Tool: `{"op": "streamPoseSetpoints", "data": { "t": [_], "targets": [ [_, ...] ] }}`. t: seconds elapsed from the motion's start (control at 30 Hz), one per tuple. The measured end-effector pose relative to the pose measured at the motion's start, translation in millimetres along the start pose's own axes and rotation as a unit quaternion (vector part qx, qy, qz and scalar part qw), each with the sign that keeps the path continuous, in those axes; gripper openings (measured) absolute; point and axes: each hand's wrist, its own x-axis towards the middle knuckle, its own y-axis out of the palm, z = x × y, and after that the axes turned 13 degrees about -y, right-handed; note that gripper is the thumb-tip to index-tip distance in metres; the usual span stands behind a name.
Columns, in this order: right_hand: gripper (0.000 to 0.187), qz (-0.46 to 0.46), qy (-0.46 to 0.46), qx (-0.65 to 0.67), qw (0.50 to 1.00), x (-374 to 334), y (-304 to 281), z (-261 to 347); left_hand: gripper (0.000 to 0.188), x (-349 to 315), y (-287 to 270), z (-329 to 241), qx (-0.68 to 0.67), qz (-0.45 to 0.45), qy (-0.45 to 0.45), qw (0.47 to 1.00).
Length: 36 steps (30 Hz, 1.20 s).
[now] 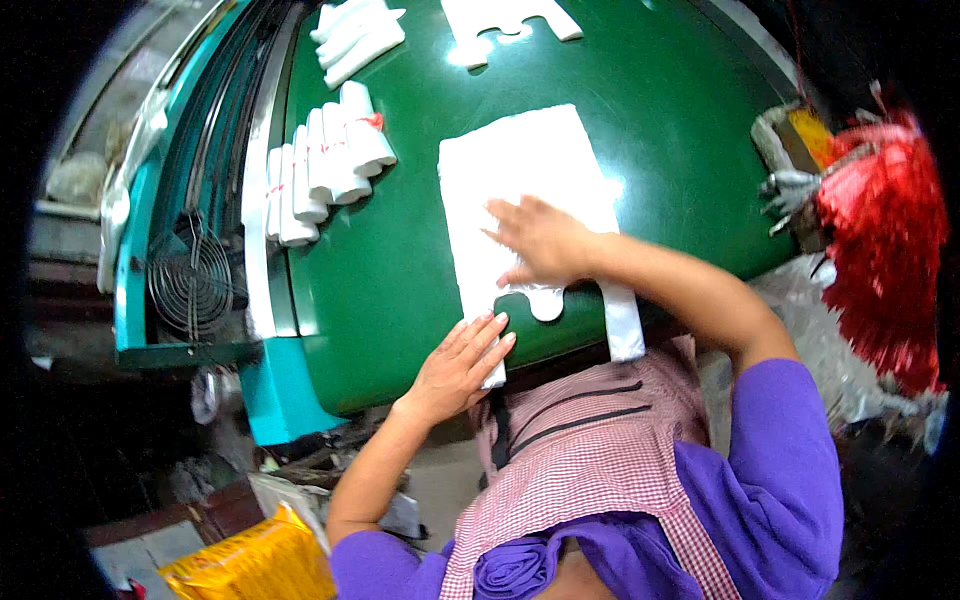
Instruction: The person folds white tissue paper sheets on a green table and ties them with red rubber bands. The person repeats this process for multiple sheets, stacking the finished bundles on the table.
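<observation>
Head: white bag (535, 165) lies under left fingers (474, 342), together, and right fingers (514, 222), seemingly spread.

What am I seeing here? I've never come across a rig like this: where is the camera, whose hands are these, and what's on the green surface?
There is no robot: these are a person's bare hands. One wide fisheye camera on their head looks down, so straight edges bend, and their pink checked apron shows below.

On the smooth green work surface lies a flat white bag-shaped plastic piece. The right hand, blurred, is spread over its middle; the left hand rests at its lower-left strip. Neither seems to grip anything. White plastic rolls, some with red ties, lie to the left.
</observation>
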Motion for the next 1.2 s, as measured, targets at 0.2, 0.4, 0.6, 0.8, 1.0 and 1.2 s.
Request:
{"op": "streamPoseSetpoints", "data": {
  "t": [0.2,0.4,0.6,0.8,1.0,1.2],
  "targets": [
    [0.068,-0.057,0.104,0.012,0.993,4,-17,-60,0.07,5,-2,8,-0.056,-0.046,0.028,0.997],
    [0.079,0.002,-0.018,0.072,0.997,-112,-54,41,0.051,-2,7,9,-0.062,-0.123,0.0,0.99],
    [0.058,-0.099,0.002,-0.011,0.995,-154,-16,53,0.021,32,-19,18,-0.135,-0.113,0.038,0.984],
    [0.023,-0.188,-0.092,0.189,0.959,-131,-32,37,0.012,99,-24,-3,-0.305,-0.133,-0.158,0.93],
    [0.023,-0.128,0.125,0.217,0.96,-50,-36,28,0.029,111,-10,-1,-0.002,-0.137,-0.143,0.98],
    [0.028,-0.069,0.027,0.055,0.996,-73,-19,46,0.038,51,11,-42,0.04,-0.214,0.032,0.975]
  ]
}}
